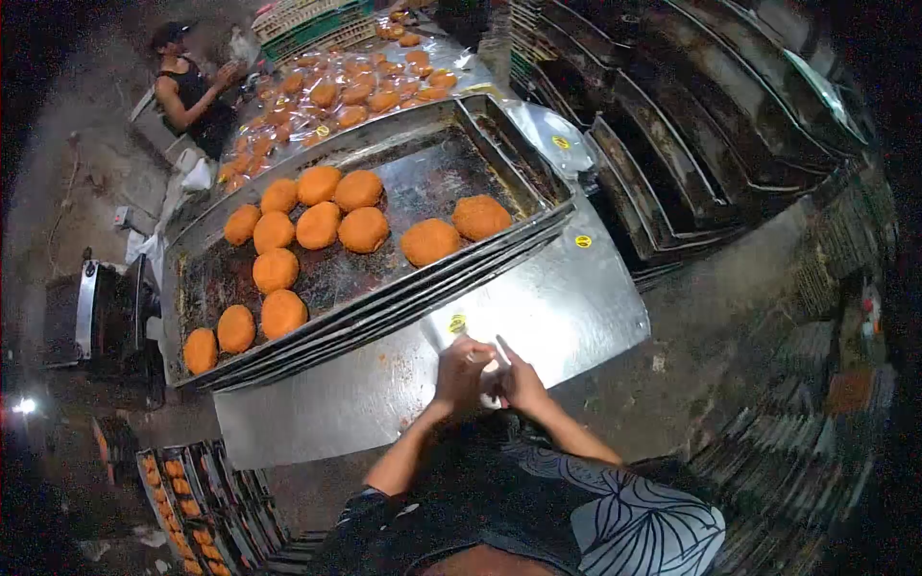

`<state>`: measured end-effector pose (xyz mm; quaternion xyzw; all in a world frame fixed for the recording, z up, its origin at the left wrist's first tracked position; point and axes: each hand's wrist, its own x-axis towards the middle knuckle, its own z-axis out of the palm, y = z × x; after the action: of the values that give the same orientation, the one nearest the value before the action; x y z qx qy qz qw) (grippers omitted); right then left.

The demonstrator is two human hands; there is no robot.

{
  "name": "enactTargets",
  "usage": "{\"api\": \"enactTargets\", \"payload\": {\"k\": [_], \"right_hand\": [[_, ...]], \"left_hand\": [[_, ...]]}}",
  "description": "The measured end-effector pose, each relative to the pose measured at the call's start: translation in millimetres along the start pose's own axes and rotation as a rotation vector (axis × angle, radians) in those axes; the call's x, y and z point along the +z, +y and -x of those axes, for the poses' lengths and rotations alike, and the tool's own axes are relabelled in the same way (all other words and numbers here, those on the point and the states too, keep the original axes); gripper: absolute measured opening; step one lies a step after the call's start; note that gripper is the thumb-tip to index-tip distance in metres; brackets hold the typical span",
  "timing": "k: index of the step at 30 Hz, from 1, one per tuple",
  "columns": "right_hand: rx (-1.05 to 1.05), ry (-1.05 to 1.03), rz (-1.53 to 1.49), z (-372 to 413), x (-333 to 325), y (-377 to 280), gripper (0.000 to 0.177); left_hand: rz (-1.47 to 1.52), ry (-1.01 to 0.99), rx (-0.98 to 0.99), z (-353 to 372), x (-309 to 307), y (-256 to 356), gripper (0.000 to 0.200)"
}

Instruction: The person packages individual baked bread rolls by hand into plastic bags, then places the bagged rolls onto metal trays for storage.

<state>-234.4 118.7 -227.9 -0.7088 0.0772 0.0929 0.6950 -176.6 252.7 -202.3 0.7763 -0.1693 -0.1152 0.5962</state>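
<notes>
I see orange buns (318, 226) on dark tray (442, 178), upper left, on steel table (557, 307). Left hand (461, 372) curled, pinching clear wrapper (492, 368) at table's near edge. Right hand (525, 386) touching left hand, pinching same wrapper. Empty trays (691, 144) stacked right.

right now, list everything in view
table: one, steel, before the person
baking trays: stack, dark metal, on table
buns: thirteen, orange-brown, on top tray
bagged buns: many, orange, table's far end
crates: few, green and white, beyond those
empty trays: many, dark, stacked right
racked buns: many, orange, lower left
other person: one, black top, upper left
pale item: one, whitish, at table's near edge
left hand: gripping pale item
right hand: gripping pale item
</notes>
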Motion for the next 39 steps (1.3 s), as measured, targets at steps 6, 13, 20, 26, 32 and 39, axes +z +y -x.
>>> {"api": "enactTargets", "payload": {"k": [6, 13, 20, 26, 32, 39], "right_hand": [[-0.171, -0.12, -1.208, -38.1, 41.6, -128.8, 0.039], [-0.366, 0.128, 0.856, -116.5, 35.3, -144.3, 0.036], [-0.205, 0.184, 1.156, -225.4, -53.5, -135.0, 0.041], [-1.215, 0.378, 0.706, -96.7, 67.2, -178.8, 0.068], [-1.196, 0.145, 0.63, -35.5, 108.0, -185.4, 0.084], [-1.176, 0.473, 0.502, -37.5, 110.3, -156.5, 0.1]], "left_hand": [[0.379, 0.387, 0.274, 1.2, -20.0, 46.5, 0.039], [1.214, 0.538, 0.163, -4.2, -123.0, 15.4, 0.029], [1.388, 0.794, 0.261, 25.4, -193.2, 53.7, 0.044], [1.469, 0.974, 0.343, 22.1, -210.2, 54.7, 0.055], [1.05, 0.711, 0.46, 10.1, -149.1, 86.2, 0.062], [1.137, 0.361, 0.135, 2.6, -113.9, 69.9, 0.043]]}}
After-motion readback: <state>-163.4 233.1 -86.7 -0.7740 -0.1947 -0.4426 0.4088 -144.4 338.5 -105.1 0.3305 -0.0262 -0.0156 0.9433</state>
